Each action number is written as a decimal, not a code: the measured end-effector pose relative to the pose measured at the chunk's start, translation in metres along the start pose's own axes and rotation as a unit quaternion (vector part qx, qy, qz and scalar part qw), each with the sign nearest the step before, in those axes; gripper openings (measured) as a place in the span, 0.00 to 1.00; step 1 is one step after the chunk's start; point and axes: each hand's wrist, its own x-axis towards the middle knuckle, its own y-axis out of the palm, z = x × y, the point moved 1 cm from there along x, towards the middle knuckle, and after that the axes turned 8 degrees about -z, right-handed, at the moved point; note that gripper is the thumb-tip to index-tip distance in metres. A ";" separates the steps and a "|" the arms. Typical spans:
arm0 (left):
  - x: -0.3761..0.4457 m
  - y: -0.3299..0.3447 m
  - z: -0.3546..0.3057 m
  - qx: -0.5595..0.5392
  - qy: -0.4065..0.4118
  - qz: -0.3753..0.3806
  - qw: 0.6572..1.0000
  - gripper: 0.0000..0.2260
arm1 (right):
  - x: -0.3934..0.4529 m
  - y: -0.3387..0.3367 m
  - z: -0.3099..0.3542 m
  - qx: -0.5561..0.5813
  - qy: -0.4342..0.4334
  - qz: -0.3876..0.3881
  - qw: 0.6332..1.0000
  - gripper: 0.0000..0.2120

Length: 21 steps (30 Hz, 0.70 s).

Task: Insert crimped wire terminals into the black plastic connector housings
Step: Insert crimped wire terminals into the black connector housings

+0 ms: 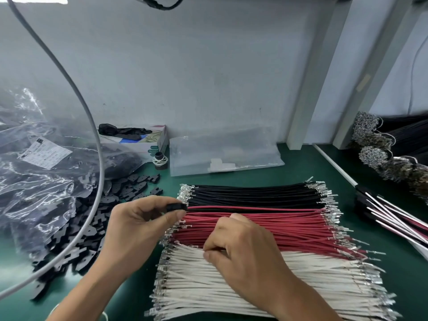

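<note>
Bench as I see it from the head camera. At far left a clear bag holds black housings; more loose housings spill from its mouth across the green mat toward the centre. Behind them a small open box holds dark and blue items I cannot identify, and a small dark spool wound with white cord stands just beside it. A flat clear bag to the right of the spool contains a few white pieces.

At centre three batches of terminated wires lie side by side, running left to right: black wires farthest, red wires in the middle, white wires nearest. Metal terminals fringe both ends of each batch.

My left hand pinches one housing between thumb and fingertips, raised over the left ends of the black and red batches. A single red wire runs from the right side of that housing, along the border between the black and red batches.

My right hand rests on the white batch near its red edge, fingers curled and pinching at the white wires; which strand it grips I cannot tell.

At far right lie dark wire bundles with massed terminals, and nearer, finished assemblies.
</note>
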 end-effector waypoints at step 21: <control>0.004 -0.007 -0.006 -0.102 -0.104 0.057 0.988 0.13 | 0.009 -0.026 -0.010 0.000 -0.068 -0.166 0.984 0.08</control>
